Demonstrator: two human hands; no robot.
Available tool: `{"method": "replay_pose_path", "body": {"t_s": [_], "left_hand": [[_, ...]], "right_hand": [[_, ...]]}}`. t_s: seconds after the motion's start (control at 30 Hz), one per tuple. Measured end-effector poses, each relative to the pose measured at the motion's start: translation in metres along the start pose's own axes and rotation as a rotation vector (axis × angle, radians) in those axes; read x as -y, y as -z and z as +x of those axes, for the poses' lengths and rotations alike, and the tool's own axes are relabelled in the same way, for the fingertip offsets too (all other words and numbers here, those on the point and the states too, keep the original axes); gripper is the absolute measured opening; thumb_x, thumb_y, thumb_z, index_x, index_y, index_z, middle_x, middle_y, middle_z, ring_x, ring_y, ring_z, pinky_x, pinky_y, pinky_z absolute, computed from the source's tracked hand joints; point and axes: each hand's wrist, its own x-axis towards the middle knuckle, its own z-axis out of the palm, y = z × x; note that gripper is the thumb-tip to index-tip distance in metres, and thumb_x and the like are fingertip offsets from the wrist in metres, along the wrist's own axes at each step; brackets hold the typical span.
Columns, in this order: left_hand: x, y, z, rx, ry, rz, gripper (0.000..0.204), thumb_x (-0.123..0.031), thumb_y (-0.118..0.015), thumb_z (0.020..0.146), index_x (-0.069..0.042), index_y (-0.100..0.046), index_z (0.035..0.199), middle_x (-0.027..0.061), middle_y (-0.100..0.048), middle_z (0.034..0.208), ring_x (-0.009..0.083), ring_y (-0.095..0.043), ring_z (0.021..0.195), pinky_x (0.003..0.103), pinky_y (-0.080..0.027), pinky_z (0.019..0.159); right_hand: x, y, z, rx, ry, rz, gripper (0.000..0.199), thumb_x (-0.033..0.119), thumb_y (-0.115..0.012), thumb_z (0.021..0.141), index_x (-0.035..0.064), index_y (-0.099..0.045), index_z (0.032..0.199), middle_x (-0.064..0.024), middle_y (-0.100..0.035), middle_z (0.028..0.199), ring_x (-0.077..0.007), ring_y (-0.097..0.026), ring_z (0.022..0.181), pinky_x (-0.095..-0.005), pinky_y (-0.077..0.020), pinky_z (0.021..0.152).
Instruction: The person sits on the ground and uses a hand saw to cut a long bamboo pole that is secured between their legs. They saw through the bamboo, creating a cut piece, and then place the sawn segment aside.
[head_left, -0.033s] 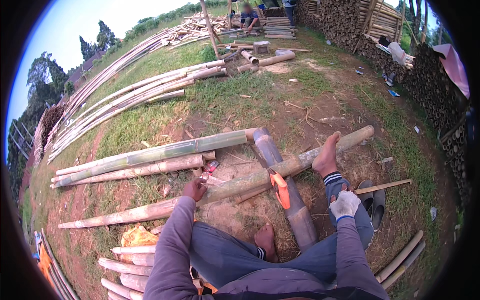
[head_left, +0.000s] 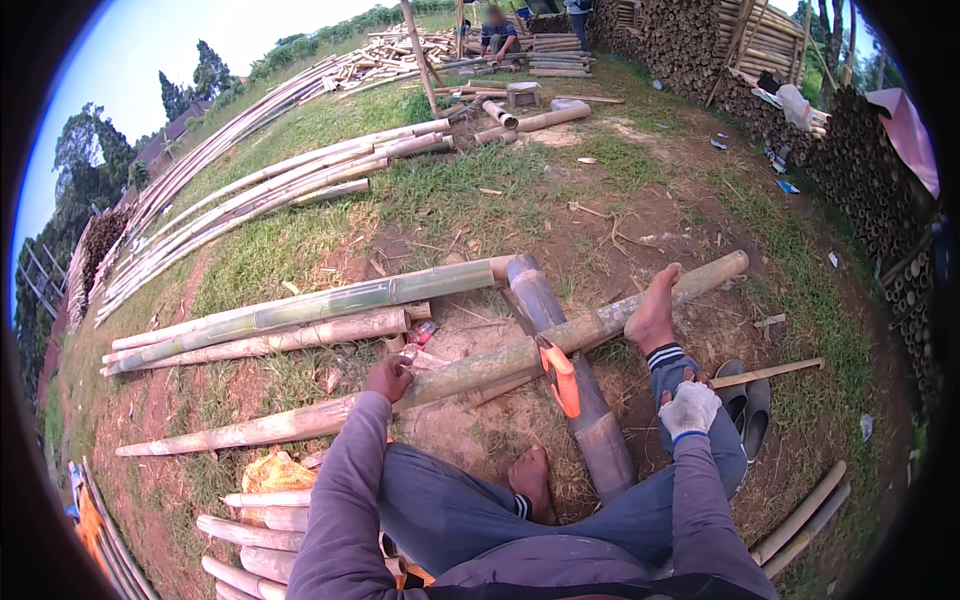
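Note:
A long bamboo pole [head_left: 470, 370] lies slantwise before me, across a thicker, darker bamboo piece [head_left: 600, 445]. My bare left hand [head_left: 390, 379] is closed on the pole's near side, fingers bent against it. My right foot presses on the pole farther right. My right hand [head_left: 690, 408], in a pale glove with bare fingertips, rests at my right shin with its fingers curled; what they hold, if anything, is hidden. Close beside it a thin wooden stick [head_left: 770, 372] reaches right. An orange-handled tool [head_left: 561, 380] leans where the two bamboo pieces cross; its kind is unclear.
Greenish bamboo poles [head_left: 330, 305] lie beyond the pole. Short bamboo lengths [head_left: 265, 540] are at my lower left, near an orange sack [head_left: 275, 472]. Dark shoes [head_left: 757, 415] stand by my right leg. A person [head_left: 497, 38] crouches far off near stacked bamboo.

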Motion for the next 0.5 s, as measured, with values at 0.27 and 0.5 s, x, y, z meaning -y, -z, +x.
{"method": "replay_pose_path", "body": {"t_s": [0.27, 0.5], "left_hand": [[0.006, -0.002, 0.006, -0.001, -0.01, -0.079, 0.038, -0.03, -0.082, 0.091, -0.012, -0.078, 0.124, 0.0142, -0.08, 0.094, 0.0281, -0.077, 0.084, 0.041, -0.06, 0.08], [0.005, 0.001, 0.011, -0.035, -0.015, -0.014, 0.038, -0.029, -0.082, 0.089, -0.012, -0.078, 0.123, 0.0148, -0.08, 0.093, 0.0285, -0.077, 0.085, 0.041, -0.061, 0.081]], "right_hand": [[-0.002, -0.004, 0.006, 0.053, 0.007, -0.03, 0.069, 0.043, -0.075, 0.087, 0.0058, -0.066, 0.145, -0.018, -0.073, 0.127, -0.0362, -0.072, 0.115, -0.0529, -0.0553, 0.092], [0.003, 0.002, 0.007, -0.012, 0.021, -0.028, 0.068, 0.043, -0.074, 0.088, 0.0048, -0.066, 0.144, -0.0187, -0.073, 0.126, -0.0362, -0.072, 0.114, -0.0532, -0.0549, 0.093]]}}
